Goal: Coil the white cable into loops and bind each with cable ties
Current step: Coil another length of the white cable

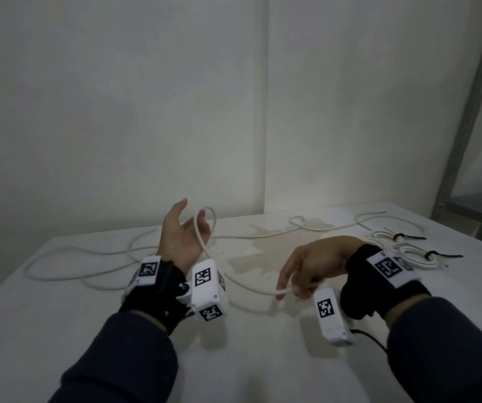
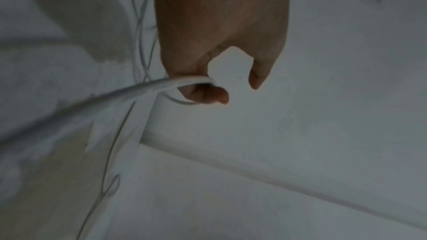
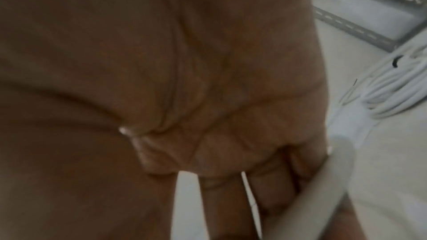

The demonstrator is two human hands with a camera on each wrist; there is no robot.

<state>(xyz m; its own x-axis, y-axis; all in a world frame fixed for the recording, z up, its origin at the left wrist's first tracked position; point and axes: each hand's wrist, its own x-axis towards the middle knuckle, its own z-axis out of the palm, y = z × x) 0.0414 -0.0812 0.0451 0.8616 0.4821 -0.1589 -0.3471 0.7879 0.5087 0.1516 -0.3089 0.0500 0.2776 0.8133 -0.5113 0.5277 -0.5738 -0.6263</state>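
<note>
The person stands at a white table [image 1: 59, 330] set against a pale wall [image 1: 117, 97], both forearms in dark sleeves with black wrist straps carrying white marker blocks.

The left hand [image 1: 180, 238] is raised off the table at about 10 o'clock from the table's middle, palm turned inward, thumb pointing up and apart from the rest. A turn of the white cable [image 1: 205, 248] arches over its curled fingers; in the left wrist view the cable [image 2: 148, 87] crosses the fingers [image 2: 203, 94] and is hooked there, with the thumb standing free to the side.

From that hand the cable sags down to the table and runs toward 4 o'clock into the right hand [image 1: 315, 267], which hovers just above the surface, palm down. Its index finger points down toward the table while the thumb and other fingers pinch the cable near their tips. The right wrist view is blurred, yet the cable [image 3: 323, 189] lies against the fingers [image 3: 272, 189].

The rest of the cable lies loose on the table: wide slack curves at 9 o'clock behind the left hand, then a line running along the far side toward 1 o'clock, where it makes a small loop and a longer bend.

At 3 o'clock, just beyond the right wrist, lie 2 finished coils [image 1: 420, 255], each bound by a black cable tie [image 1: 434, 255] with its tail sticking out. A pale stain [image 1: 266, 254] marks the tabletop between the hands. A grey metal rack [image 1: 466, 126] stands at the far right.
</note>
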